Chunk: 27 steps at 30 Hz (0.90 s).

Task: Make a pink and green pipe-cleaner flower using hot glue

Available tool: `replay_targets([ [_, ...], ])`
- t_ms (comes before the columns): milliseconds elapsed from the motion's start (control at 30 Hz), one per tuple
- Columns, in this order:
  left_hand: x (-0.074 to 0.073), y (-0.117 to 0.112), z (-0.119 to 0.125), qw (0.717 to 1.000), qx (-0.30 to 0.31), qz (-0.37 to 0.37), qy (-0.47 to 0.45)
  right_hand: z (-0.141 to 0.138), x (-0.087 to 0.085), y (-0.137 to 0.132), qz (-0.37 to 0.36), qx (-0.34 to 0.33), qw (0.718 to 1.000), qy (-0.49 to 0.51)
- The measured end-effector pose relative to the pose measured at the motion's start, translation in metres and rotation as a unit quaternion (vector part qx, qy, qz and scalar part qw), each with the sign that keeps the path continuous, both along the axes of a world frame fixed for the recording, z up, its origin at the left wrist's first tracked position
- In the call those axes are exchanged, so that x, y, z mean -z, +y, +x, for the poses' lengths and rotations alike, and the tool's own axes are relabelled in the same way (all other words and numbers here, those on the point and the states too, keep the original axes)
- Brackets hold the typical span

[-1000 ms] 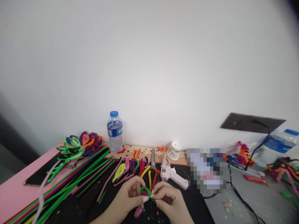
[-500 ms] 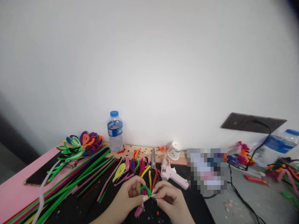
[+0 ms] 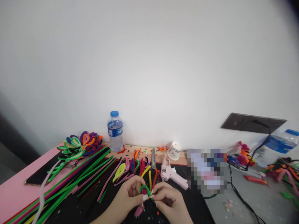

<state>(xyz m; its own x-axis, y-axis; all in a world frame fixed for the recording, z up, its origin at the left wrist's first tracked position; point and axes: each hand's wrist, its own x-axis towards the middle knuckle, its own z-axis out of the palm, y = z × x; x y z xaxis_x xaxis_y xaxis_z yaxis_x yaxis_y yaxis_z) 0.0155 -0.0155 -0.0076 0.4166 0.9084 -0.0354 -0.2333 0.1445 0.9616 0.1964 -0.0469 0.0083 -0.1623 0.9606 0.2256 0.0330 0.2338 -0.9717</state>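
Note:
Between my two hands is a green pipe cleaner (image 3: 146, 188) bent into a loop, with a magenta piece inside the curve. My left hand (image 3: 129, 194) pinches the loop's left side between thumb and fingers. My right hand (image 3: 168, 196) is closed in a pinch at the loop's lower right end, fingertips close to the left thumb. A pink pipe cleaner piece (image 3: 139, 210) shows just below the left thumb. Beyond the hands lie scissors (image 3: 153, 160) with yellow and red handles, and a pale pink glue gun (image 3: 174, 176).
Long pipe cleaners (image 3: 70, 183) spread across the left, near a pipe cleaner flower bunch (image 3: 81, 144). A water bottle (image 3: 115, 133) and a paper cup (image 3: 174, 151) stand along the wall. Black cables (image 3: 243, 199) and a red utility knife (image 3: 255, 179) lie to the right.
My right hand has shifted very slightly at the loop's end. The green loop looks a little more upright and rounded; both hands stay in the same place.

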Motion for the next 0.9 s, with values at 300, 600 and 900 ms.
replay_targets([
  [300,0.002,0.000,0.000,1.000,-0.004,0.000,0.000,-0.001,-0.001,-0.002,0.015,0.002,0.999,-0.030],
  [600,0.001,0.000,0.001,1.000,-0.001,-0.009,-0.001,-0.004,0.010,-0.001,0.042,0.016,0.998,-0.048],
  [900,0.003,0.000,-0.001,0.999,-0.011,-0.018,-0.025,0.001,-0.001,-0.002,0.002,0.026,0.999,-0.020],
])
